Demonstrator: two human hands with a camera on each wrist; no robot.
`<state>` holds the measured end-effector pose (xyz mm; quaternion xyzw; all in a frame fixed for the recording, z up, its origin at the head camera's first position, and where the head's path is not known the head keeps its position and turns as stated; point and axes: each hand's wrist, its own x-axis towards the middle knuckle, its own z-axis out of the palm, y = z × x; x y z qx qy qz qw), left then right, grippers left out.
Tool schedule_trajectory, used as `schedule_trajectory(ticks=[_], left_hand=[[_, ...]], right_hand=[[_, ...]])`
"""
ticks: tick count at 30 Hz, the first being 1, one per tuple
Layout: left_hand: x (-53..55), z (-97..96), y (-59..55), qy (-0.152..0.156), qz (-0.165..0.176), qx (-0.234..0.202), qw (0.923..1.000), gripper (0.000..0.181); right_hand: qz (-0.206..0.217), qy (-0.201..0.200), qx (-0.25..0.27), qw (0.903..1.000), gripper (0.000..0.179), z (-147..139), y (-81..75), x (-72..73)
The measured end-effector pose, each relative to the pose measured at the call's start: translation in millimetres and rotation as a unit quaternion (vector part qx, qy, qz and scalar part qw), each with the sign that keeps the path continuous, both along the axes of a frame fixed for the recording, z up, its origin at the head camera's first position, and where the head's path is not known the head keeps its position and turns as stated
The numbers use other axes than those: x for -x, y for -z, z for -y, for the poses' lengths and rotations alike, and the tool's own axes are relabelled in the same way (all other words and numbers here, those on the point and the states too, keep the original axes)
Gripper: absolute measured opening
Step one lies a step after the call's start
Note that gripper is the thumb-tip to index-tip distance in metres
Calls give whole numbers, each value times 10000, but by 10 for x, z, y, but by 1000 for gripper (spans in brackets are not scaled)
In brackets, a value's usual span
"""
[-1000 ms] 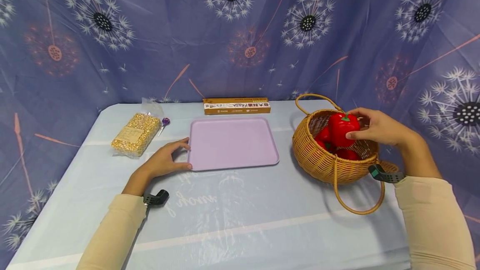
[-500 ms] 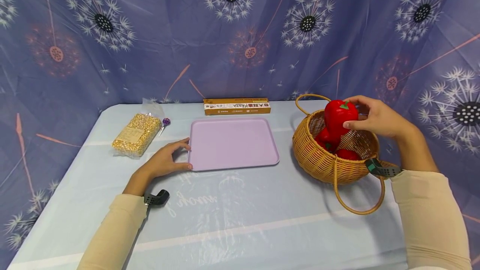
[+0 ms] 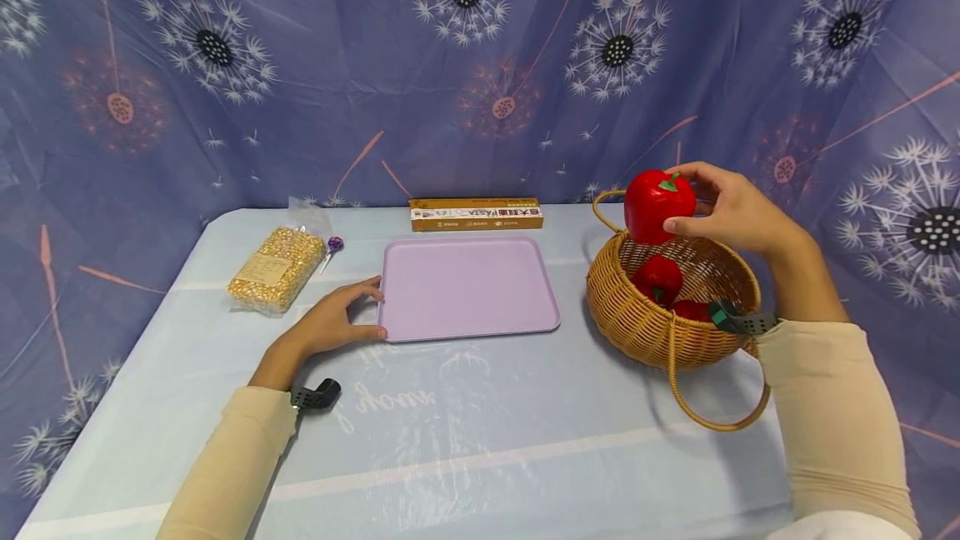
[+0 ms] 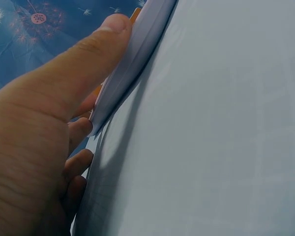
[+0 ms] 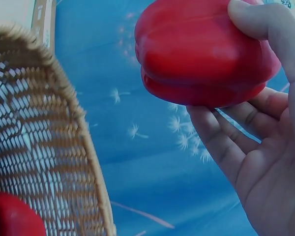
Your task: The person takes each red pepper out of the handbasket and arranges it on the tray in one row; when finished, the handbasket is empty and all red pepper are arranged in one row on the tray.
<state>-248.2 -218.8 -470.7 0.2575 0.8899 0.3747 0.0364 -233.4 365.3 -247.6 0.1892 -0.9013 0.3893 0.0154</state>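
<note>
My right hand (image 3: pixel 738 207) holds a glossy red bell pepper (image 3: pixel 651 208) with a green stem, raised over the back rim of the wicker basket (image 3: pixel 630 323). In the right wrist view the thumb (image 5: pixel 250 19) lies on one side of the pepper and the fingers on the other. More red peppers (image 3: pixel 662 277) lie inside the basket, partly hidden by its wall. At the lilac tray (image 3: pixel 468 288), my left hand (image 3: pixel 330 319) touches the left end, thumb by the near corner and fingers along the side. The left wrist view shows the thumb (image 4: pixel 96 46) stretched against the tray's rim.
Left of the tray lie a clear bag of yellow kernels (image 3: pixel 276 267) and a purple-wrapped lollipop (image 3: pixel 335 246). A pasta box (image 3: pixel 476 215) stands behind the tray. One basket handle (image 3: pixel 705 422) droops toward the front; a patterned curtain (image 3: pixel 360 65) hangs behind the table.
The right hand has lifted the red pepper up out of the basket and shifted it to the left. The left hand stays at the tray.
</note>
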Motion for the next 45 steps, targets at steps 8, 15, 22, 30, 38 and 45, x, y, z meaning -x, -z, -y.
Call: schedule_trajectory(ticks=[8, 15, 22, 30, 38, 45], left_hand=[[-3, -9, -17, 79, -51, -35, 9999, 61], [3, -17, -34, 86, -56, -43, 9999, 62], [-14, -4, 0, 37, -46, -64, 10000, 63], [-29, 1, 20, 34, -39, -27, 10000, 64], [-18, 3, 16, 11, -11, -2, 10000, 64], [-27, 15, -43, -13, -62, -3, 10000, 64]], right_hand=[[-323, -129, 104, 9993, 67, 208, -67, 118], [-599, -431, 269, 9969, 67, 445, -75, 214], [-566, -664, 462, 9951, 69, 808, -97, 351], [-374, -1082, 860, 9897, 67, 1265, -5, 590], [-148, -1440, 1193, 9823, 68, 1637, 304, 764], [168, -1473, 1367, 9795, 70, 1911, 514, 838]])
